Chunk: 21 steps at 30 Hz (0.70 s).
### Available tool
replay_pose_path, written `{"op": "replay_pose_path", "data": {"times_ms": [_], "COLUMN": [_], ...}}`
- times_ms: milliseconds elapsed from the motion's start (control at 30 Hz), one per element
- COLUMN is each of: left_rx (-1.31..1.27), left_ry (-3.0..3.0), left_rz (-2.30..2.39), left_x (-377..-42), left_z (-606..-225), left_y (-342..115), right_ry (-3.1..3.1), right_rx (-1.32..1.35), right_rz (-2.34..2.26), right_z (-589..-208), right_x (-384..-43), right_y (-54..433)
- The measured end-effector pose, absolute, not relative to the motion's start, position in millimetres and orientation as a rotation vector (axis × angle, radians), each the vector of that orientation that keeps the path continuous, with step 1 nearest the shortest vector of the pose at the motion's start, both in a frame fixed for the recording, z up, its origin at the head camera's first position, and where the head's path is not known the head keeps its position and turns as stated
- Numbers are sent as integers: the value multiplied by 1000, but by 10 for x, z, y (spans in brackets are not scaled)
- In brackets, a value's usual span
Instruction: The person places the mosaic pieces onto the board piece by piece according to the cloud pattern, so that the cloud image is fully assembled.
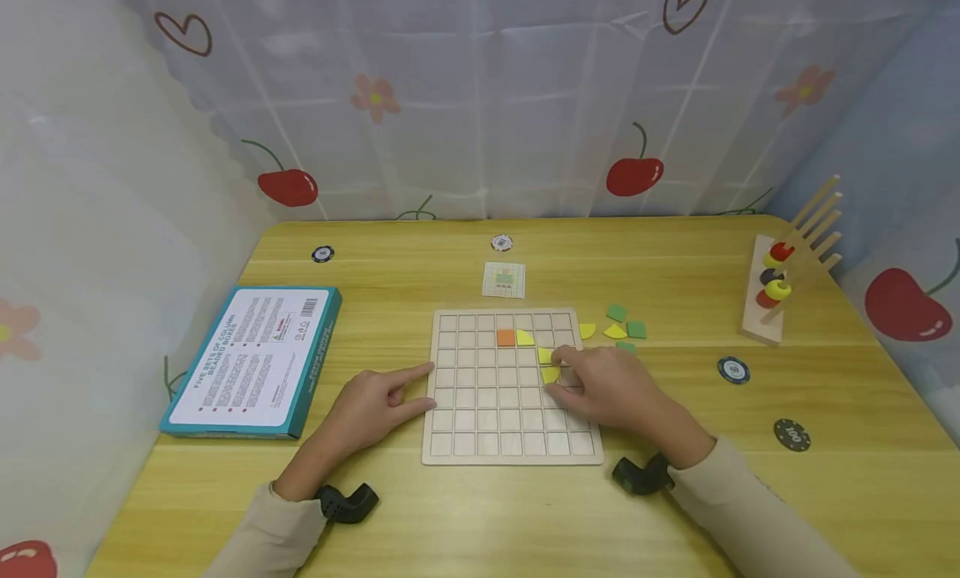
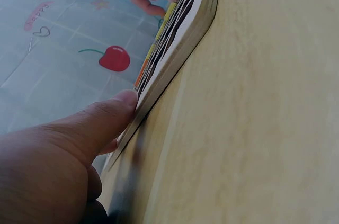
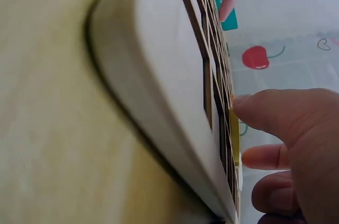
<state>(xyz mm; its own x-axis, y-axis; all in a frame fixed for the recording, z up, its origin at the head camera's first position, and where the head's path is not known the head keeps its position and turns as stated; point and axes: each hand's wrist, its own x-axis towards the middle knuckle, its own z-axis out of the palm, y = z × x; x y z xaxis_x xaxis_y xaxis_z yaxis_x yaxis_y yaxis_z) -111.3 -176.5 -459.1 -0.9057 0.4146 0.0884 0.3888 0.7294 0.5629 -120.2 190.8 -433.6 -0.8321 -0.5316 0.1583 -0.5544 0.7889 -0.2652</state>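
Observation:
A wooden grid board (image 1: 487, 399) lies on the table. My left hand (image 1: 371, 407) touches its left edge with extended thumb and index fingertips, the other fingers folded under. On the board sit an orange square tile (image 1: 506, 338) and a yellow rounded tile (image 1: 525, 338) beside it. My right hand (image 1: 611, 386) is over the board's right side. Its thumb and index finger pinch a yellow tile (image 3: 234, 136) at opposite edges. In the head view, that yellow tile (image 1: 551, 375) is partly hidden by the fingers, just below another yellow tile (image 1: 545, 356).
Loose yellow tiles (image 1: 588, 331) and green tiles (image 1: 636, 329) lie right of the board. A pattern card (image 1: 503, 280) lies behind it. At left is a teal-edged box (image 1: 247, 361); at right, a peg stand (image 1: 763, 290) with beads. Poker chips (image 1: 733, 370) lie around.

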Motion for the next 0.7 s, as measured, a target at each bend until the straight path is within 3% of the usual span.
{"op": "replay_pose_path", "data": {"times_ms": [500,700], "left_rx": [649,656], "left_ry": [2874,2866], "left_rz": [924,929], "left_x": [-1110,-1113], "left_z": [-4579,-4589], "left_y": [-1770,-1770], "right_ry": [-2916,-2998], "right_rx": [845,670], "right_rz": [610,721], "right_z": [-4362,-4208], "right_x": [-1220,-1309], "right_y": [1889,2149]}}
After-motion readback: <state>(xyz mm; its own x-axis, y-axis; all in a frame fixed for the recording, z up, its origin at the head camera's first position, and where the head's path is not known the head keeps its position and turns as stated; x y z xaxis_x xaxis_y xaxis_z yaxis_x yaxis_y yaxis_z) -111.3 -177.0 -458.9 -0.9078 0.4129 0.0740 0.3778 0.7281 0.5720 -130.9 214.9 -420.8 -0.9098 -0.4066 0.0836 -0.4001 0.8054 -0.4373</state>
